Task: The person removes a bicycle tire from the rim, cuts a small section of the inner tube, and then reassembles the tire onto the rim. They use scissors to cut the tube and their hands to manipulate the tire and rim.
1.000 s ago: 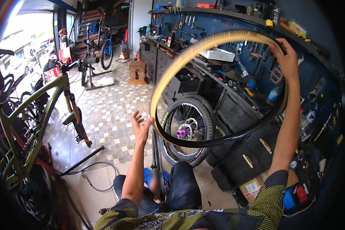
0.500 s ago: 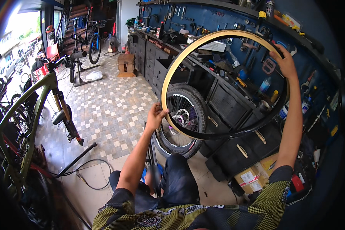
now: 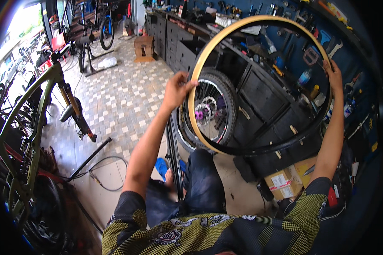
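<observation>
The person holds a bare tyre (image 3: 225, 146), tan-walled with a black tread, up in the air in front of the chest, with nothing under it. The left hand (image 3: 176, 90) grips its left side, fingers curled around the sidewall and thumb on top. The right hand (image 3: 334, 75) clasps the right side with fingers wrapped over the tread.

With no rim inside, the tyre is limp; it would probably sag or twist out of round if either grip slackened, and a slip on one side could swing it into the spoked wheel (image 3: 210, 112) standing on the floor just behind it. Its far edge also hangs near the tool wall (image 3: 293, 38), so a wide turn could knock something loose.

A brown cardboard box (image 3: 285, 182) sits on the floor by the cabinet (image 3: 264, 93), at the person's right, bearing a white rectangular label with red on it. A small wooden crate (image 3: 144, 47) stands at the far end of the tiled floor (image 3: 119, 97). An olive bike (image 3: 34, 119) stands at the left.
</observation>
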The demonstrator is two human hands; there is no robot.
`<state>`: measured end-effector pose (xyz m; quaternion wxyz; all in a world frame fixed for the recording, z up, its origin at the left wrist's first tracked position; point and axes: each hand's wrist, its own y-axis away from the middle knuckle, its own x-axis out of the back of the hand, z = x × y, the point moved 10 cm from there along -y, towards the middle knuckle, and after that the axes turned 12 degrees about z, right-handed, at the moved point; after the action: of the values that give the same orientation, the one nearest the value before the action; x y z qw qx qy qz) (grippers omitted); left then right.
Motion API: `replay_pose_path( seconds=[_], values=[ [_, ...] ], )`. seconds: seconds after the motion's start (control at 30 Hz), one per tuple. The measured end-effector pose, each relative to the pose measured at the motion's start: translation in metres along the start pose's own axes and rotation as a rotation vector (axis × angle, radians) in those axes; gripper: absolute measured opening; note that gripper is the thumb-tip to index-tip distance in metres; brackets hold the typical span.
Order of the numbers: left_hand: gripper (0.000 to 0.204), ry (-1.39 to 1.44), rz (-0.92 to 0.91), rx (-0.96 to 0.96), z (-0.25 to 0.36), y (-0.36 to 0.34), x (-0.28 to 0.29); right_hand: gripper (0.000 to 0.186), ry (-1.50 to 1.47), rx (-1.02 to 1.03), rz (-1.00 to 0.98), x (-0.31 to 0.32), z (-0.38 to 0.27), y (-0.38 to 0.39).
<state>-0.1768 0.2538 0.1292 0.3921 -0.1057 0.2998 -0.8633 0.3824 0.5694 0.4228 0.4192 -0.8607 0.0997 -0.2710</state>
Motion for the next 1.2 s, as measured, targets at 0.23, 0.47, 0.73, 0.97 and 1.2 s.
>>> replay_pose_path(
  seconds=[0.23,0.47,0.73,0.97,1.2],
  values=[
    [0.056,-0.129,0.015,-0.093,0.020,-0.067,0.017,0.066,0.016,-0.053,0.017,-0.007,0.008,-0.005],
    [0.070,-0.269,0.016,-0.068,0.062,-0.092,0.028,0.065,-0.037,-0.117,-0.008,-0.028,0.008,0.010],
    [0.064,-0.288,0.020,-0.153,0.077,-0.089,0.027,0.058,-0.052,-0.191,0.005,-0.044,0.044,0.028],
    [0.047,-0.166,-0.221,0.040,-0.002,-0.057,0.016,0.043,-0.259,-0.119,-0.082,-0.028,0.023,0.046],
    [0.042,0.041,-0.312,0.423,-0.095,0.000,0.039,0.044,-0.236,0.068,-0.195,-0.037,-0.094,0.084]
  ],
)
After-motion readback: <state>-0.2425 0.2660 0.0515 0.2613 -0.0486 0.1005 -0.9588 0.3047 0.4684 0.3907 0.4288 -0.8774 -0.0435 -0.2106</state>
